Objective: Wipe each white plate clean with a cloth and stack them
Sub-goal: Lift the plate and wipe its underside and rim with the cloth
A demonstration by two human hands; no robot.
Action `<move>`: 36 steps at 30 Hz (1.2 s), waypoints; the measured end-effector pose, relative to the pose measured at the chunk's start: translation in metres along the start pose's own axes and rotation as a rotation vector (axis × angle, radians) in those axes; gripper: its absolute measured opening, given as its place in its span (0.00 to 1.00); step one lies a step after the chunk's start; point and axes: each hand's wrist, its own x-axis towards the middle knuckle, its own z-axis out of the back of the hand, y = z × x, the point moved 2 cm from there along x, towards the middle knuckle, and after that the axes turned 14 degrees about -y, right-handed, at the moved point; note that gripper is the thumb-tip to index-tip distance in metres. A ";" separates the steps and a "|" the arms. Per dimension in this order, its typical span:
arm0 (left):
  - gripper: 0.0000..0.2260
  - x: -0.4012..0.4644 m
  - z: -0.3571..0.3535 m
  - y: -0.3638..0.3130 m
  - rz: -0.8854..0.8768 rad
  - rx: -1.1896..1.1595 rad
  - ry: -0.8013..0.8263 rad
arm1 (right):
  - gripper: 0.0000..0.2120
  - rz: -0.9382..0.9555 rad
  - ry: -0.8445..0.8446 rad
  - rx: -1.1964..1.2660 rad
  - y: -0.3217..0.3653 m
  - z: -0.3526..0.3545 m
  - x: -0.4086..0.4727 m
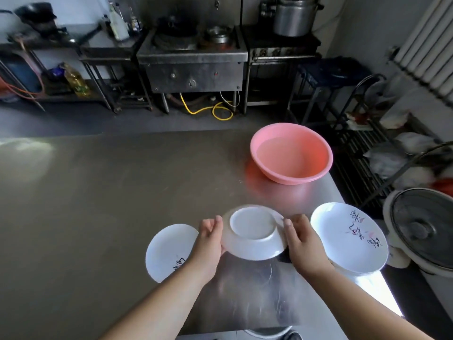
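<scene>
hands: left hand (210, 238) and right hand (299, 238) both gripping the rims of one plate (255, 233), upside down, above the bench (98, 192)
other plates: single plate (164, 251) just left of the hands, stack (348, 239) just right
basin (291, 153): pink, holds water, past the right hand

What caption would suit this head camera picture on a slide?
Both hands, left hand and right hand, hold an upturned white plate above a steel table, near a pink plastic basin.

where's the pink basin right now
The pink basin sits on the steel table, far right, beyond the upturned plate held in both hands.
</scene>
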 end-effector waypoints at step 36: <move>0.23 -0.100 -0.015 -0.138 -0.199 -0.497 0.462 | 0.47 1.124 -0.030 -0.919 0.187 0.014 -0.026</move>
